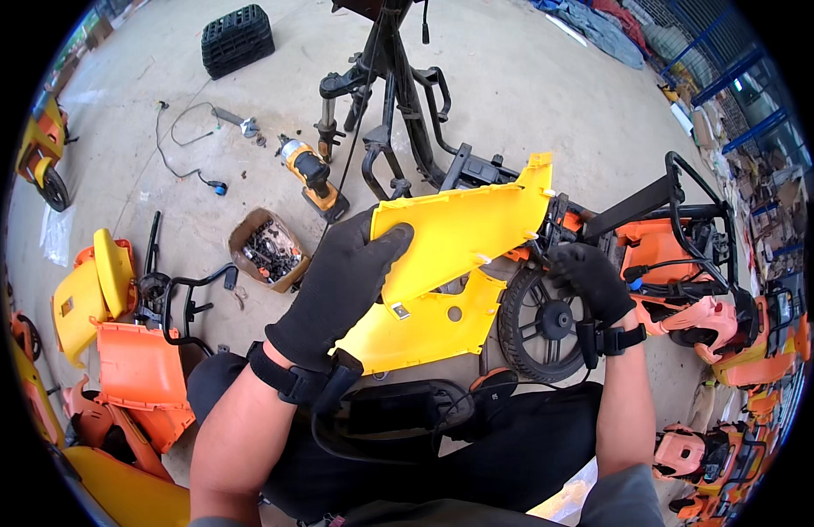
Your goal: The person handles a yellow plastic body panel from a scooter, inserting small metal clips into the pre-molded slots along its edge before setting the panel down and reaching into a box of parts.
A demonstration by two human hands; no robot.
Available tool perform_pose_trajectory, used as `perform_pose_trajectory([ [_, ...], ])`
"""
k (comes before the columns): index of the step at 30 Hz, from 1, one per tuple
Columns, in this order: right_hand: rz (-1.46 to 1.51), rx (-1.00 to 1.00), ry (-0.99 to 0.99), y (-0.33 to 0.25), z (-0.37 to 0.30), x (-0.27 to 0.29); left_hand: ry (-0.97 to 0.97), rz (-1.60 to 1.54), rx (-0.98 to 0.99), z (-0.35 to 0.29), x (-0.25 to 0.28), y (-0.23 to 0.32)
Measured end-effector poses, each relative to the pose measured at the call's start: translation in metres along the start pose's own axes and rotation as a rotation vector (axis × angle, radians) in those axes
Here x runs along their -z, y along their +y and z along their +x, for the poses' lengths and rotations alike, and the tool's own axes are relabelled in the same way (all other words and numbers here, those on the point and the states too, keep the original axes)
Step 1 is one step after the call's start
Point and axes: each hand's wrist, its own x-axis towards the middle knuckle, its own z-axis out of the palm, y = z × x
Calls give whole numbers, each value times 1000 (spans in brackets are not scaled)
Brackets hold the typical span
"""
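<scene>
My left hand (341, 285), in a black glove, grips a yellow plastic body panel (460, 228) at its left end, thumb over the near face. The panel is held up and slants toward the upper right, with small pale clips along its right edge. Beneath it lies a second yellow panel (425, 334) with a round hole. My right hand (591, 279), gloved too, is right of the held panel, above a black spoked wheel (547, 323). Its fingers are curled together; whatever they may hold is hidden.
A black scooter frame (411, 114) stands ahead. A yellow-and-black cordless power tool (312, 176) and an open box of small dark parts (268, 250) are left of it. Orange body parts (144, 369) lie at left; a black crate (237, 41) sits farther off.
</scene>
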Motion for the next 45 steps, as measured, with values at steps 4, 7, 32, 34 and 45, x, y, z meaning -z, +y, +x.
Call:
perform_pose_trajectory([
  [4, 82, -21, 141, 24, 17, 16, -8, 101, -90, 0, 7, -3],
  [7, 395, -32, 100, 36, 31, 15, -53, -30, -30, -2, 4, 2],
  [32, 445, 205, -1, 57, 50, -21, 373, -24, -188, 9, 35, 4],
  [34, 528, 208, 9, 49, 45, -23, 383, -107, -175, 9, 31, 8],
  [45, 140, 192, 43, 52, 22, -31, 285, -95, -195, 7, 31, 5],
])
